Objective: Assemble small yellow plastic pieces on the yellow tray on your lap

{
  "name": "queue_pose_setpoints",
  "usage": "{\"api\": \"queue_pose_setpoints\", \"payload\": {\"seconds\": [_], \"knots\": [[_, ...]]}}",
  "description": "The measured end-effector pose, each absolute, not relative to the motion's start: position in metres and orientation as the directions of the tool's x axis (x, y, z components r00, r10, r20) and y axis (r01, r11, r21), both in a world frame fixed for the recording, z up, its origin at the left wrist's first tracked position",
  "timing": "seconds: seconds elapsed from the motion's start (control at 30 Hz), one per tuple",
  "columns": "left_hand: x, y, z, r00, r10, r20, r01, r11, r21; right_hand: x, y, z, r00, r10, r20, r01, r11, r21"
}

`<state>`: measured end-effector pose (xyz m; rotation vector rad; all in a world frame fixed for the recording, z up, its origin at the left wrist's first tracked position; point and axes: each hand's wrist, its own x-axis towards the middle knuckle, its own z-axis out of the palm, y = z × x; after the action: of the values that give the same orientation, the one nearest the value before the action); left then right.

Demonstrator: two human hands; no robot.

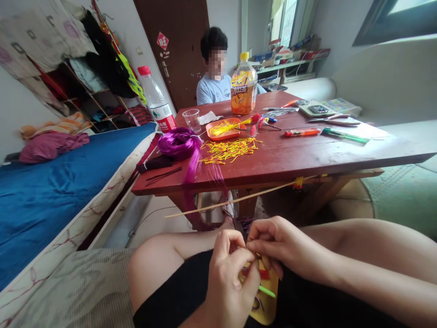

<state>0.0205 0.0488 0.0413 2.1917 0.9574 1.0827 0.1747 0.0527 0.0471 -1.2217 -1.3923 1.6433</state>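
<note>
Over my lap, my left hand point(235, 266) and my right hand point(276, 241) meet with fingers pinched together. Whatever sits between the fingertips is too small and covered to make out. Beneath them lies a yellow tray point(269, 310) on dark cloth, holding a red piece point(264, 274) and a small dark curl. A bright green stick point(267, 291) pokes out beside my left hand's fingers. On the table, yellow stems with red tips point(230, 150) are spread near a bundle of purple thread point(179, 142), whose strands hang over the edge.
A thin wooden stick point(232, 200) juts across the front of the red-brown table point(283, 159). On top stand an orange drink bottle point(244, 86), a red-capped bottle point(155, 100), a plastic cup point(191, 120) and an orange dish point(209, 132). Another person point(213, 89) sits opposite.
</note>
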Motion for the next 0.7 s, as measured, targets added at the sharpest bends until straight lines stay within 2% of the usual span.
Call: {"api": "queue_pose_setpoints", "payload": {"seconds": [0.03, 0.1, 0.17, 0.23, 0.27, 0.33, 0.4, 0.47, 0.5, 0.53, 0.57, 0.6, 0.63, 0.67, 0.7], "knots": [[0.019, 0.048, 0.038, 0.448, 0.696, 0.561, 0.393, -0.717, 0.576, 0.174, 0.054, 0.045, -0.379, 0.881, -0.283, -0.005, -0.307, -0.952], [0.015, 0.049, 0.034, 0.508, 0.521, 0.685, 0.404, -0.847, 0.344, 0.172, 0.057, 0.042, -0.421, 0.85, -0.317, -0.081, -0.384, -0.92], [0.012, 0.051, 0.032, 0.597, 0.367, 0.713, 0.363, -0.917, 0.167, 0.172, 0.058, 0.039, -0.435, 0.839, -0.327, -0.091, -0.403, -0.911], [0.01, 0.054, 0.033, 0.659, 0.273, 0.701, 0.305, -0.949, 0.083, 0.173, 0.058, 0.039, -0.435, 0.838, -0.33, -0.092, -0.406, -0.909], [0.01, 0.055, 0.036, 0.669, 0.272, 0.691, 0.29, -0.952, 0.094, 0.173, 0.058, 0.039, -0.431, 0.84, -0.331, -0.098, -0.408, -0.908], [0.012, 0.057, 0.042, 0.657, 0.376, 0.653, 0.292, -0.926, 0.24, 0.175, 0.056, 0.042, -0.403, 0.863, -0.304, -0.096, -0.37, -0.924], [0.015, 0.059, 0.05, 0.604, 0.608, 0.515, 0.325, -0.778, 0.538, 0.178, 0.052, 0.047, -0.347, 0.911, -0.222, -0.046, -0.253, -0.966], [0.018, 0.06, 0.056, 0.519, 0.823, 0.232, 0.328, -0.443, 0.834, 0.181, 0.047, 0.052, -0.293, 0.953, -0.076, 0.117, -0.043, -0.992], [0.02, 0.061, 0.058, 0.476, 0.878, 0.061, 0.295, -0.224, 0.929, 0.183, 0.045, 0.054, -0.303, 0.952, 0.039, 0.23, 0.113, -0.967], [0.021, 0.062, 0.058, 0.436, 0.893, -0.108, 0.235, 0.002, 0.972, 0.184, 0.042, 0.055, -0.35, 0.92, 0.179, 0.342, 0.303, -0.89], [0.022, 0.063, 0.058, 0.411, 0.873, -0.261, 0.158, 0.214, 0.964, 0.186, 0.041, 0.055, -0.436, 0.838, 0.329, 0.433, 0.515, -0.74], [0.022, 0.065, 0.056, 0.407, 0.825, -0.392, 0.084, 0.393, 0.916, 0.187, 0.039, 0.055, -0.545, 0.71, 0.446, 0.483, 0.701, -0.525], [0.022, 0.066, 0.054, 0.418, 0.765, -0.489, 0.024, 0.529, 0.848, 0.188, 0.038, 0.054, -0.647, 0.564, 0.512, 0.489, 0.823, -0.289], [0.022, 0.066, 0.052, 0.439, 0.707, -0.555, -0.018, 0.624, 0.781, 0.189, 0.037, 0.054, -0.721, 0.444, 0.532, 0.474, 0.876, -0.089], [0.022, 0.067, 0.049, 0.464, 0.659, -0.591, -0.043, 0.683, 0.729, 0.19, 0.036, 0.053, -0.763, 0.371, 0.529, 0.462, 0.886, 0.045]]}}
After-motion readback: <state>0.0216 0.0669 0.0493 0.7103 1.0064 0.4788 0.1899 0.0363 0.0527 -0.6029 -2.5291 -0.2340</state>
